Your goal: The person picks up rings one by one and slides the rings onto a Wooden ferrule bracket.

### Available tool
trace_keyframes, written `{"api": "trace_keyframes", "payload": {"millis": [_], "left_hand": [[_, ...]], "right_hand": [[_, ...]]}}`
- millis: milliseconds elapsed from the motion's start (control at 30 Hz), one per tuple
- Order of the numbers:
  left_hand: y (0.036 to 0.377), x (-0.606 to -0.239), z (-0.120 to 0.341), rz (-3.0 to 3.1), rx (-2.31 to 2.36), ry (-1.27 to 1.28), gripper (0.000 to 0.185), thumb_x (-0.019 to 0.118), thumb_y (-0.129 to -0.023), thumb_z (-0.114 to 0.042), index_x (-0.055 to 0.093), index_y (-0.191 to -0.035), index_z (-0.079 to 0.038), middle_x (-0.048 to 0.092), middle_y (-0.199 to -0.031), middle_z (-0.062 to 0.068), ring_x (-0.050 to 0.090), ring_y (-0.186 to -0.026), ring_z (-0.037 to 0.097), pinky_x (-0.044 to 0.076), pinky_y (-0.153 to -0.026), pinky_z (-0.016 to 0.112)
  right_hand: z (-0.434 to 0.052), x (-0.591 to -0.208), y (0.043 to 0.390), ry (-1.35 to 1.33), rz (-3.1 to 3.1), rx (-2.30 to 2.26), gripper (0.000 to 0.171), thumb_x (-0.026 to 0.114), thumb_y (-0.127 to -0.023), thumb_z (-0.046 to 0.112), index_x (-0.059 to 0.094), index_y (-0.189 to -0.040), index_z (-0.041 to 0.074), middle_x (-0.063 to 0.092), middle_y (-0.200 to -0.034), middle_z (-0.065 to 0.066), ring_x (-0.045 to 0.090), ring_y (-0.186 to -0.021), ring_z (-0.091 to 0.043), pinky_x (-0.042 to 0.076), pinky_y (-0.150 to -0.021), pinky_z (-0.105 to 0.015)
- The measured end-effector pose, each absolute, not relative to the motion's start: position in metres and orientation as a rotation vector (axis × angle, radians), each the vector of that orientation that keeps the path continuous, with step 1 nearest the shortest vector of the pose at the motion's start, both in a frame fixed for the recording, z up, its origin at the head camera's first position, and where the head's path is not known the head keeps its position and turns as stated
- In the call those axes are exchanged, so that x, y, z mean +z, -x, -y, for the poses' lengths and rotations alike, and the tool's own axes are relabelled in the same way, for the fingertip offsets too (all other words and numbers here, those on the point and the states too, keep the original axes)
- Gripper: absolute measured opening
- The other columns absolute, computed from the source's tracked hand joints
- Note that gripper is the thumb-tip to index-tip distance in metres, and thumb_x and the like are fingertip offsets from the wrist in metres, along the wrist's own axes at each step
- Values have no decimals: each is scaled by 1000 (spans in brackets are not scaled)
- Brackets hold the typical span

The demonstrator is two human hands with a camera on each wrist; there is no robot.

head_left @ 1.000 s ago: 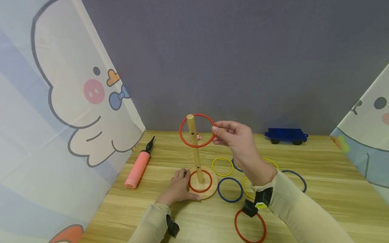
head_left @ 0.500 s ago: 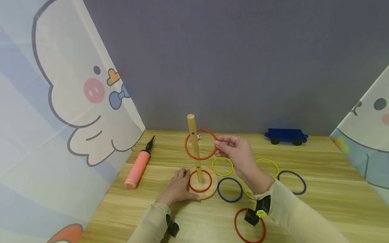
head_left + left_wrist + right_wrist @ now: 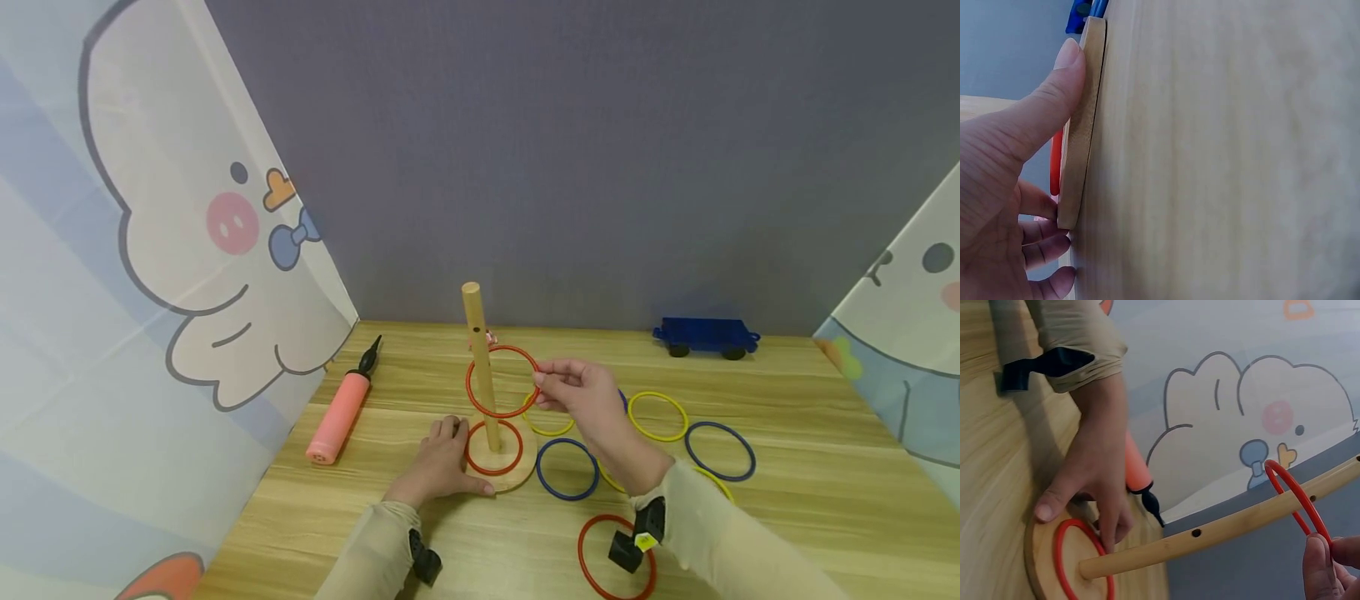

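A wooden peg [image 3: 480, 367] stands upright on a round wooden base [image 3: 525, 467]. One red ring [image 3: 522, 447] lies on the base around the peg. My right hand [image 3: 542, 385] pinches a second red ring [image 3: 502, 347] by its right side. This ring circles the peg at about mid-height, tilted. The right wrist view shows the held ring [image 3: 1297, 494] round the peg [image 3: 1222, 528]. My left hand [image 3: 450, 454] grips the base at its left rim, thumb along the edge [image 3: 1082, 125] and fingers on the far side.
Loose yellow [image 3: 657, 392], blue [image 3: 537, 469] and red [image 3: 579, 554] rings lie on the wooden table right of the base. A pink hand pump [image 3: 337, 417] lies to the left, a blue toy car [image 3: 705, 335] at the back. Cartoon curtains flank both sides.
My right hand has lowered the red ring from the peg's top to about mid-height. The left hand has stayed on the base.
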State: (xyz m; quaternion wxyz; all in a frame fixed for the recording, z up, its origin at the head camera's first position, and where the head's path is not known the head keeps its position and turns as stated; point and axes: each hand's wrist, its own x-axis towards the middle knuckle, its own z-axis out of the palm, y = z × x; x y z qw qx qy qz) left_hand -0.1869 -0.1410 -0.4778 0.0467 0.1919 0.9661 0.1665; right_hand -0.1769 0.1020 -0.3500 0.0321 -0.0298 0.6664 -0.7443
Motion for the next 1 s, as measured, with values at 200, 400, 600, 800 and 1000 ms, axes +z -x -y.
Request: {"api": "trace_keyframes", "payload": {"millis": [200, 400, 600, 800, 1000], "left_hand": [[187, -477, 140, -2952, 515, -580, 121, 79, -61, -69, 35, -148, 4, 37, -138, 20, 32, -128, 37, 37, -96, 56], [187, -478, 141, -2956, 524, -583, 120, 80, -60, -68, 37, -148, 1, 39, -135, 19, 34, -125, 37, 37, -95, 56], [188, -479, 141, -2965, 531, -595, 119, 80, -60, -68, 37, -148, 1, 41, -133, 19, 36, -123, 36, 38, -93, 55], [188, -480, 141, -2969, 519, -596, 121, 80, -60, -68, 36, -148, 2, 41, -134, 19, 36, -124, 35, 39, -94, 55], [189, -479, 141, -2966, 495, -595, 121, 79, -61, -70, 37, -147, 4, 40, -135, 20, 35, -126, 36, 38, -95, 55]], "right_hand": [[-99, -365, 178, 55, -2043, -2259, 25, 65, -92, 2, 62, -113, -12, 66, -91, -16, 65, -69, -16, 57, -69, -31], [-96, -384, 178, 23, -2051, -2227, 25, 65, -92, 2, 61, -112, -12, 66, -87, -11, 65, -70, -17, 56, -68, -30], [-93, -404, 178, -22, -2062, -2222, 23, 66, -90, -1, 62, -109, -14, 67, -82, -8, 64, -65, -16, 56, -66, -31], [-90, -424, 180, -67, -2084, -2196, 21, 66, -89, -2, 64, -108, -13, 66, -82, -10, 64, -64, -17, 56, -64, -32], [-88, -444, 184, -89, -2097, -2182, 20, 65, -88, -7, 63, -106, -15, 66, -83, -16, 63, -61, -17, 56, -61, -34]]}}
